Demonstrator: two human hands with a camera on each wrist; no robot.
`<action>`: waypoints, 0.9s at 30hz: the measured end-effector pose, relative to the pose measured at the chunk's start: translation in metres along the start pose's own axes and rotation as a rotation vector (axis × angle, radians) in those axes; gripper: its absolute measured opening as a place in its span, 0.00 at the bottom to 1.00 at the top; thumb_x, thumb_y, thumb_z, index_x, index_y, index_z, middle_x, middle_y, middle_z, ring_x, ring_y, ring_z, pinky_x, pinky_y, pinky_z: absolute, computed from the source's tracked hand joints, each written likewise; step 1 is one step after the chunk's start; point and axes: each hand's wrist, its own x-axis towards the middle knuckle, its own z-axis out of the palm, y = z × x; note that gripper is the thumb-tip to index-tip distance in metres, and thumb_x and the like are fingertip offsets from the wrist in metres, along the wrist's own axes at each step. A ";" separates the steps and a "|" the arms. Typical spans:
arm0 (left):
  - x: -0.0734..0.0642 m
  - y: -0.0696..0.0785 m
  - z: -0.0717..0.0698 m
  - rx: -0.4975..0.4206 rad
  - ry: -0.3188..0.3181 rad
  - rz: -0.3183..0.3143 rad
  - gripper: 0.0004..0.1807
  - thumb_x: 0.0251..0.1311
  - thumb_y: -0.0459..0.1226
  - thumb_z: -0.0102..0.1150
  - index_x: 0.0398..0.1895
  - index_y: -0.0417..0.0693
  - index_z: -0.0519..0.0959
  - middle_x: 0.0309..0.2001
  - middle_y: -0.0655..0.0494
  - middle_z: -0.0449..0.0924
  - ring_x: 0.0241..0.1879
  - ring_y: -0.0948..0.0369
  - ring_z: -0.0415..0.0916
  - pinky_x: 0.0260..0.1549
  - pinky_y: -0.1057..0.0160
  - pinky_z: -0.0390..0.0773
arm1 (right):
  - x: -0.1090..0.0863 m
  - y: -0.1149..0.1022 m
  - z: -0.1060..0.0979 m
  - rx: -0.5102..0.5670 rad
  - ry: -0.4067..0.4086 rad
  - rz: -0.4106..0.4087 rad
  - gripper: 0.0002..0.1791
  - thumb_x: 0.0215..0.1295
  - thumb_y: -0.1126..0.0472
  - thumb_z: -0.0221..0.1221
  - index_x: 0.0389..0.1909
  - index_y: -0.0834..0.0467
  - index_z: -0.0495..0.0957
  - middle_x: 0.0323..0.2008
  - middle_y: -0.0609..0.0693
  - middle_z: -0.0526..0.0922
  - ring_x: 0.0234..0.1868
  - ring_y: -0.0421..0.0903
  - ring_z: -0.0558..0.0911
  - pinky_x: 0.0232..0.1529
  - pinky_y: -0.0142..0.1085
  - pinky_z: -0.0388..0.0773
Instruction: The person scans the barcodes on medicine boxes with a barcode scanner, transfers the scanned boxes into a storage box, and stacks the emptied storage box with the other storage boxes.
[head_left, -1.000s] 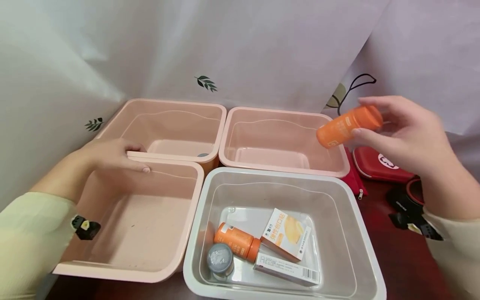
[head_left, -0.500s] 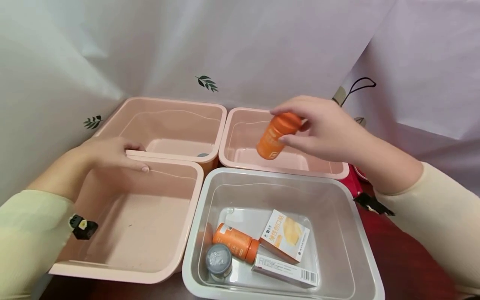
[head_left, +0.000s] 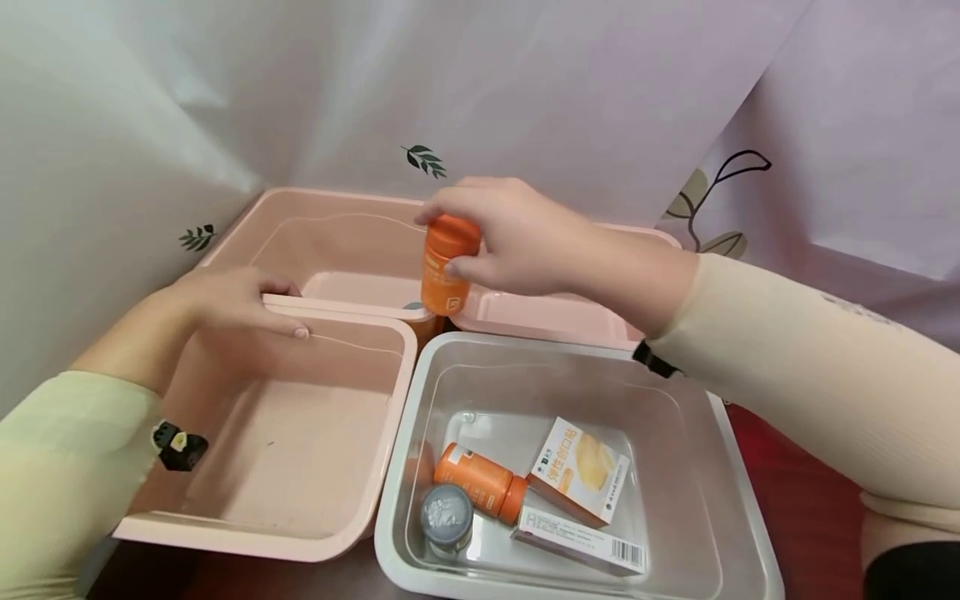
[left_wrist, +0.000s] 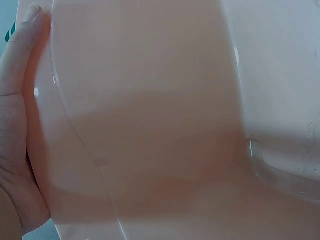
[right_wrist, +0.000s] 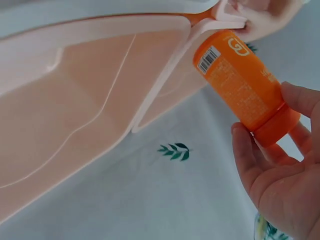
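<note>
My right hand (head_left: 517, 237) holds an orange bottle (head_left: 447, 275) by its cap end, above the spot where the two rear pink bins meet. In the right wrist view the bottle (right_wrist: 245, 82) shows a barcode and white print. On the left, my left hand (head_left: 232, 304) grips the adjoining rims of the front pink bin (head_left: 322, 546) and the rear left pink bin (head_left: 337, 202). Its thumb (left_wrist: 20, 60) lies along the inside of the front bin's wall. The other fingers dip into the rear bin, mostly hidden.
A grey-white bin (head_left: 712, 467) at front right contains another orange bottle (head_left: 476, 479), a grey-lidded jar (head_left: 447, 517), an adhesive bandage box (head_left: 581, 468) and a slim white box (head_left: 581, 540). My right forearm covers much of the rear right pink bin (head_left: 525, 312). A white cloth (head_left: 525, 92) hangs behind.
My right hand has carried the orange bottle leftward from the right side, across the rear right bin, tipping it more upright. The left hand keeps its grip on the rims.
</note>
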 end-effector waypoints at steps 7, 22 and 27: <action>-0.001 0.003 0.000 0.021 0.014 -0.006 0.29 0.58 0.57 0.77 0.54 0.49 0.85 0.41 0.60 0.85 0.40 0.59 0.77 0.43 0.51 0.76 | 0.037 -0.005 0.011 -0.033 -0.055 0.044 0.27 0.70 0.61 0.67 0.69 0.49 0.78 0.65 0.46 0.79 0.67 0.47 0.75 0.68 0.42 0.70; 0.003 0.012 0.000 0.016 0.010 0.011 0.28 0.57 0.57 0.77 0.52 0.50 0.86 0.41 0.60 0.85 0.40 0.58 0.77 0.43 0.51 0.75 | 0.050 0.000 0.007 -0.119 -0.220 0.244 0.31 0.77 0.51 0.60 0.78 0.42 0.68 0.77 0.44 0.68 0.75 0.46 0.68 0.66 0.45 0.72; 0.003 0.008 -0.001 0.038 0.014 0.023 0.26 0.57 0.57 0.77 0.51 0.52 0.86 0.40 0.61 0.84 0.39 0.59 0.77 0.42 0.51 0.75 | 0.038 0.008 0.002 -0.127 -0.227 0.274 0.29 0.75 0.50 0.60 0.75 0.45 0.71 0.74 0.49 0.71 0.69 0.50 0.73 0.58 0.48 0.77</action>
